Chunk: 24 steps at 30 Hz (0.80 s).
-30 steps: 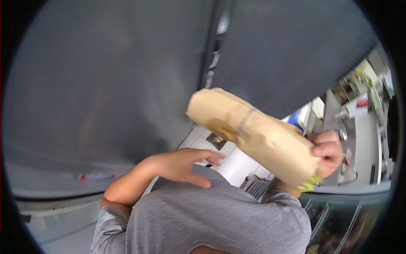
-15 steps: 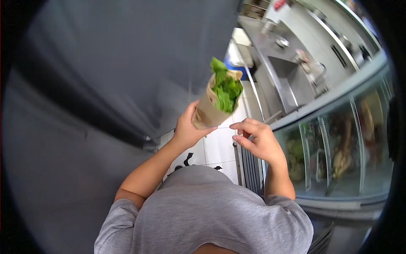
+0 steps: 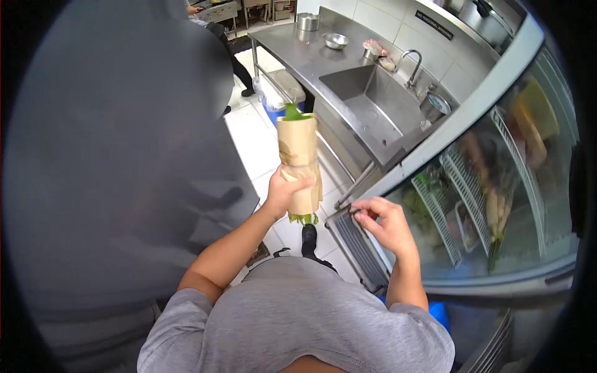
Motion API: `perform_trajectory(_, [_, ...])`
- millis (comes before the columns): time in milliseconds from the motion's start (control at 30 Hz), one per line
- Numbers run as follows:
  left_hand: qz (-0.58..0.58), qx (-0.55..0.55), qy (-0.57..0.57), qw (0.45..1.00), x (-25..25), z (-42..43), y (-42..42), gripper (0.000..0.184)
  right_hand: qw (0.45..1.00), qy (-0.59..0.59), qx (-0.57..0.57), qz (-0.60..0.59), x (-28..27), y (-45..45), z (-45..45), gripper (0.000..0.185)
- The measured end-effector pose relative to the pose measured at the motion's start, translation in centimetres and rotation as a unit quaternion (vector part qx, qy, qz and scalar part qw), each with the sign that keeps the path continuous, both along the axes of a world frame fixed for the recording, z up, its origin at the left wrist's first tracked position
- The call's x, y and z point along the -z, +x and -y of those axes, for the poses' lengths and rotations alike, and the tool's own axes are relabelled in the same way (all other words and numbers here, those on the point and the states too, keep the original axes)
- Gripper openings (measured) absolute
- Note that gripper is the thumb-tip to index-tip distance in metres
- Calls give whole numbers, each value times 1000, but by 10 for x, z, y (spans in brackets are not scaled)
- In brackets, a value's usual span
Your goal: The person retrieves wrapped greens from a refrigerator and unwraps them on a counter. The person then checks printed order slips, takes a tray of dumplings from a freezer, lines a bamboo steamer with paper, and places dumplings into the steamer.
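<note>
The left hand holds paper-wrapped greens upright, apparently carrying them, needing a steady grip; the right hand is loosely open, fridge to its right.

Greens: mostly being hidden by brown paper
Other person: being cut off above
Fridge contents: being blurred behind glass

wall sign — "no personal washing"

steel sink, metal bowl, glass-fronted fridge
</note>
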<state>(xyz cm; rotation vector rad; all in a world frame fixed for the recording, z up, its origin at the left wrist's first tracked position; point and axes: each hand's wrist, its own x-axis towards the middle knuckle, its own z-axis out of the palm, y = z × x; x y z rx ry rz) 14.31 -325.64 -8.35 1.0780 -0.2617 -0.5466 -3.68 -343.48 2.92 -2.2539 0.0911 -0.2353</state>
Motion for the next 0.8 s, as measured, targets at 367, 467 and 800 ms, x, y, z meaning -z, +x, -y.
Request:
perform_trajectory(367, [-248,-198,-20,948,116,94,309,53,982,163,8,-95,61,186,136,19])
perform_trajectory(467, [-247,-254,-24,935,140,67,391,54,976,205,14,-74,66,248,146,19])
perform_trajectory(800, [-255,-340,351,834,262,-36,560,59,955,269,52,-114,73,476,187,19])
